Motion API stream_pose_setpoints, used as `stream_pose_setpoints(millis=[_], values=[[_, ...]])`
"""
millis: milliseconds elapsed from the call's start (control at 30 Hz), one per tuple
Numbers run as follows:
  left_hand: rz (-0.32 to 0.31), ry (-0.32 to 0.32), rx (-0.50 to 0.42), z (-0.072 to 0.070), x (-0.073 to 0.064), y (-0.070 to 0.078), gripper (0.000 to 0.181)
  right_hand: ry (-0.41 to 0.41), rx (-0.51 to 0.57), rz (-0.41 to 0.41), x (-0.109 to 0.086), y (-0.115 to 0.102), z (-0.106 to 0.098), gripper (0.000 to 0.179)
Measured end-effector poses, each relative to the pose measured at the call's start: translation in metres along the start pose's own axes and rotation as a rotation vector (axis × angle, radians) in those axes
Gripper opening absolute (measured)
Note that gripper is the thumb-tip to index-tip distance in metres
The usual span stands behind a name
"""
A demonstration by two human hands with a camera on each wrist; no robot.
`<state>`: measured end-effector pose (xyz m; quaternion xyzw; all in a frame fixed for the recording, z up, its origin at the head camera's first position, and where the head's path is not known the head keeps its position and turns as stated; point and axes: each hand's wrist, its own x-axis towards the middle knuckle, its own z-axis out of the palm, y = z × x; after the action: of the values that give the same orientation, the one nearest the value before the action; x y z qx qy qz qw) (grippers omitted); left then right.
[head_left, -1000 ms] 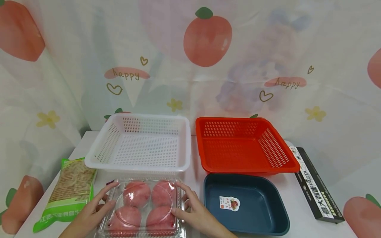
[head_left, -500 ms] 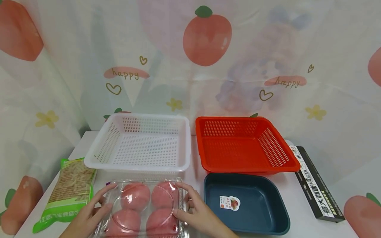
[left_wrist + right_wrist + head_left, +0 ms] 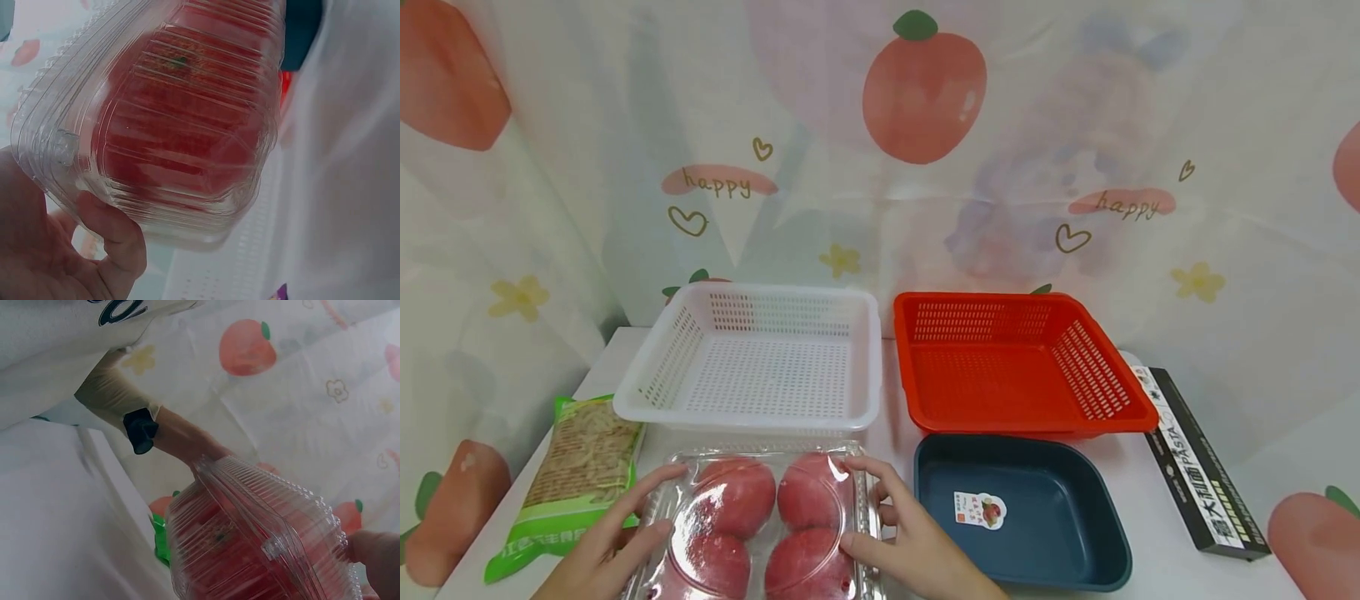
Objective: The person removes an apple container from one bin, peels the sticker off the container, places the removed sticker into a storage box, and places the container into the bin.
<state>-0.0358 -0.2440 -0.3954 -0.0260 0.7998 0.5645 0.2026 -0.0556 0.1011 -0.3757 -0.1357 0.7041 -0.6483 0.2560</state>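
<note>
Both hands hold a clear plastic clamshell box with several round red fruits inside, at the bottom of the head view. My left hand grips the box's left side, its thumb and a finger on the edge. In the left wrist view, curled fingers press against the lower corner of the box, and one fruit shows a green stem spot. My right hand grips the opposite side; only part of it shows in the right wrist view. The box appears raised off the table.
Behind the box stand a white slotted basket and a red slotted basket. At right are a dark blue basin with a sticker and a black pasta box. A green-edged food bag lies at left on the white table.
The clamshell box has come up closer to the head camera and looks larger, with both hands still gripping it. A small purple item beside it is now hidden in the head view.
</note>
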Motion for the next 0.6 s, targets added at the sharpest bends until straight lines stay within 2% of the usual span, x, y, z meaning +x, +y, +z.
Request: stream_pose_setpoints(millis=[233,333,400,533,600], values=[[-0.037,-0.035,-0.044,-0.009,-0.002,0.01,0.063,-0.022,-0.029,-0.063,0.001,-0.011,-0.002,0.061],[-0.003,-0.024,-0.004,-0.012,-0.003,0.017,0.063,-0.021,-0.048,-0.086,0.002,-0.017,-0.003,0.061],[0.069,0.017,0.063,-0.013,-0.003,0.023,0.06,-0.011,-0.069,-0.1,0.002,-0.022,-0.006,0.061],[0.29,0.137,0.246,-0.013,0.0,0.034,0.055,-0.003,-0.114,-0.13,0.005,-0.034,-0.013,0.061],[0.371,0.188,0.314,-0.014,0.002,0.04,0.054,-0.005,-0.138,-0.133,0.007,-0.041,-0.017,0.062]])
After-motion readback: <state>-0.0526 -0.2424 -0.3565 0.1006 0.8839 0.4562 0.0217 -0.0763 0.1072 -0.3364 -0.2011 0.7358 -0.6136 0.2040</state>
